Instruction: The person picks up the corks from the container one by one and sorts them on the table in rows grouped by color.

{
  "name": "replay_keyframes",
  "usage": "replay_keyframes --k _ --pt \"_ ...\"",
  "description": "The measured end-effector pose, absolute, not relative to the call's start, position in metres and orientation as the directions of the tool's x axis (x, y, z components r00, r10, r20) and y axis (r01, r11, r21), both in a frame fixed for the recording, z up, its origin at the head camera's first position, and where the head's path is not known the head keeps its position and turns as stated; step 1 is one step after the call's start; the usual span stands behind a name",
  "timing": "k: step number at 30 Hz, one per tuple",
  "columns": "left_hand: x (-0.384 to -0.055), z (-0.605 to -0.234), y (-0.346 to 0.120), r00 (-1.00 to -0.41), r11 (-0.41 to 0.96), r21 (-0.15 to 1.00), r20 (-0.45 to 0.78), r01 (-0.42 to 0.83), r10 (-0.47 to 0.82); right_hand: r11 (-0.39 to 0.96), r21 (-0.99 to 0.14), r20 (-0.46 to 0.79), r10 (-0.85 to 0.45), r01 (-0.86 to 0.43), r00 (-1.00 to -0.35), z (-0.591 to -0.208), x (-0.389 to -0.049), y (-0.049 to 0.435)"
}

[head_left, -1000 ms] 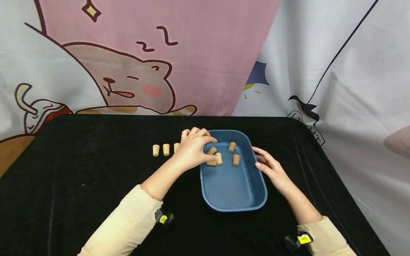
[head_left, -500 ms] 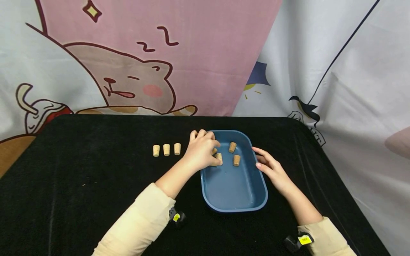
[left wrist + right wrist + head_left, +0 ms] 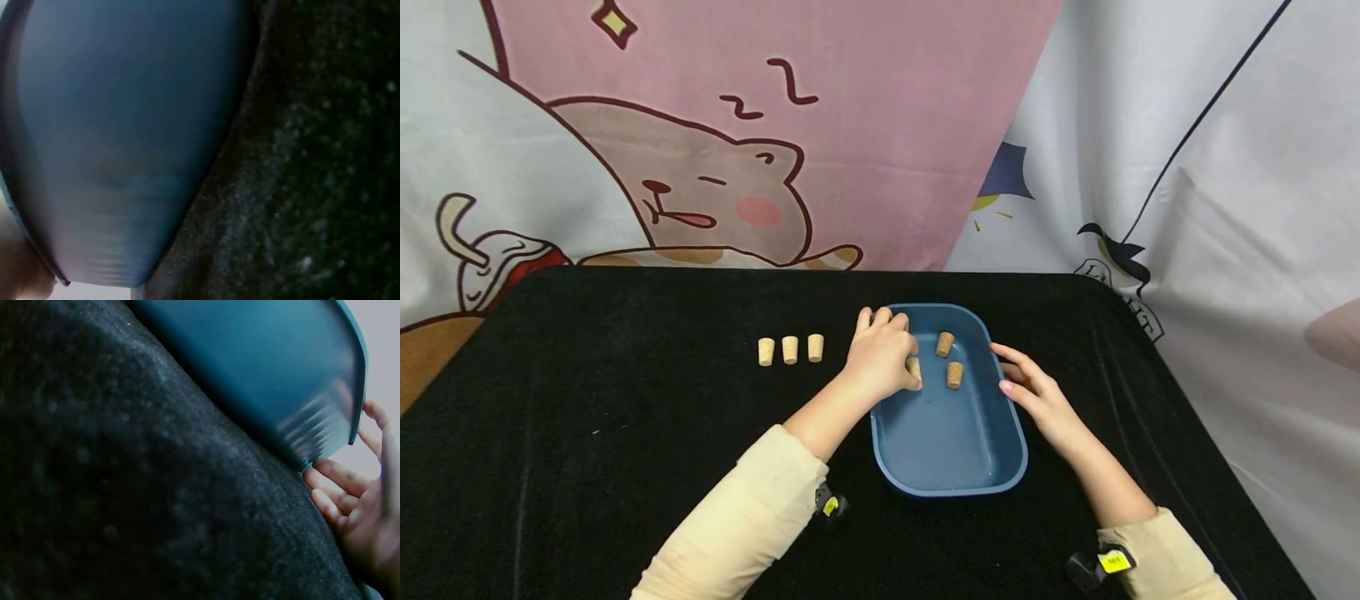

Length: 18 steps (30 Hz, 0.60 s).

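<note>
A blue plastic tub (image 3: 951, 479) stands on the black cloth, with several cork stoppers inside. My left hand (image 3: 880, 354) reaches over its left rim in the head view, fingers bent down among the corks. One cork (image 3: 913, 367) shows between thumb and fingers; the hand hides others, and I cannot tell whether it pinches any. Two darker corks, a rear one (image 3: 944, 344) and a nearer one (image 3: 954, 376), lie uncovered to its right. My right hand (image 3: 1041, 400) rests against the tub's right side, fingers extended; the right wrist view shows fingertips (image 3: 319, 478) at the outer wall.
Three pale corks stand in a row left of the tub: a left one (image 3: 765, 352), a middle one (image 3: 790, 350) and a right one (image 3: 816, 348). Black cloth (image 3: 625, 467) covers the table. A printed curtain (image 3: 887, 167) hangs behind it.
My left hand has moved right and deeper into the tub, its fingers drawing closer over the corks. The row's right cork is now fully uncovered. My right hand has stayed put.
</note>
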<state>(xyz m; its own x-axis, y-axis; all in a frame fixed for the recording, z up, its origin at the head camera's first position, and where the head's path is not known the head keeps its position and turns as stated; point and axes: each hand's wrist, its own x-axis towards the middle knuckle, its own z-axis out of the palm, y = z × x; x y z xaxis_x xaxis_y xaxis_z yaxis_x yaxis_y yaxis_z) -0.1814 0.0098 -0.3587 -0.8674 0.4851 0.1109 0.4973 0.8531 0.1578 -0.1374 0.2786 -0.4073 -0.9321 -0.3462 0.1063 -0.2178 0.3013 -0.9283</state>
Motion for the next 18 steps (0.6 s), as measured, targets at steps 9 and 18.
replay_keyframes --k 9,18 --pt "-0.1826 -0.3582 0.0132 -0.876 0.868 0.119 0.09 0.481 0.473 0.306 -0.927 0.105 -0.34 -0.216 -0.935 -0.407 -0.1375 0.2783" --pt "-0.1815 -0.3585 0.0092 -0.867 0.846 0.194 0.15 0.497 0.475 0.3 -0.929 0.107 -0.34 -0.216 -0.934 -0.4055 -0.137 0.2778"
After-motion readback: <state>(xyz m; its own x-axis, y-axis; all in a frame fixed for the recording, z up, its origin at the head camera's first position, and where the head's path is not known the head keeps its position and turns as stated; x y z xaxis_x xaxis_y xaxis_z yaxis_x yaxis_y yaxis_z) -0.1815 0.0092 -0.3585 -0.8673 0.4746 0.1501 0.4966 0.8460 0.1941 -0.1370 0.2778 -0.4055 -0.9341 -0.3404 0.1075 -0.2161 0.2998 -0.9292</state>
